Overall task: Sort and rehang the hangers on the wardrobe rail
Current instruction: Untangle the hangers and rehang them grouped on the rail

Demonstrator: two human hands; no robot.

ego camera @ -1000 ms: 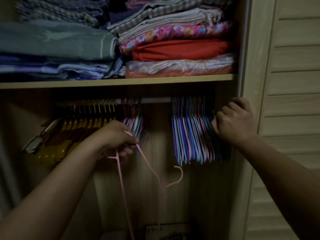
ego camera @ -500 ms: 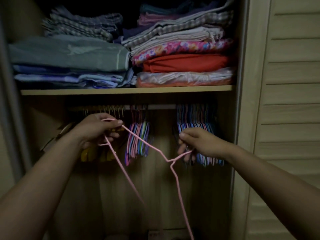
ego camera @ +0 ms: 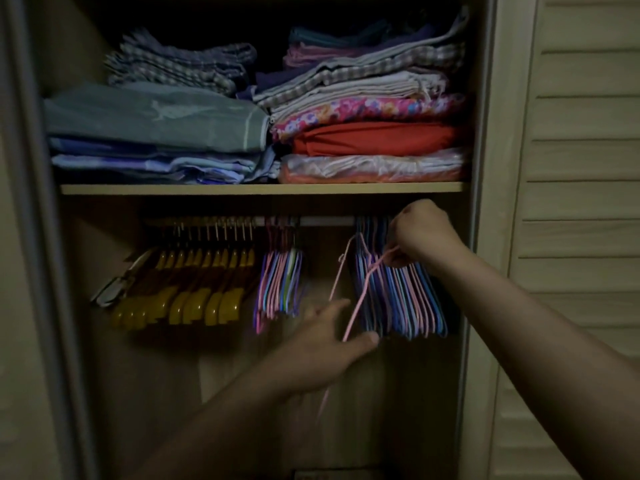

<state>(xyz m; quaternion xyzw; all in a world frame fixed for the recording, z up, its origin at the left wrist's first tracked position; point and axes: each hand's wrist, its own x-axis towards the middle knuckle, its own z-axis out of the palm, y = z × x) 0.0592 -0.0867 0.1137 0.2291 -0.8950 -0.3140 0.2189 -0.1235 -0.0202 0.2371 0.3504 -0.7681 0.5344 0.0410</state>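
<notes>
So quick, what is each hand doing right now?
Left hand: open, fingers spread against the thin pink wire hanger.
Right hand: pinching that hanger's top.

The rail reads as smooth pale metal with a dull sheen, and the yellow hangers on it look like glossy moulded plastic with thin metal hooks. The pink hanger and the striped bundles of thin hangers appear as slim coated wire, matt to satin. The shelf and louvred door show matt light wood-grain board; the folded stacks are soft woven cloth, the lowest right one under crinkled glossy plastic wrap.
</notes>
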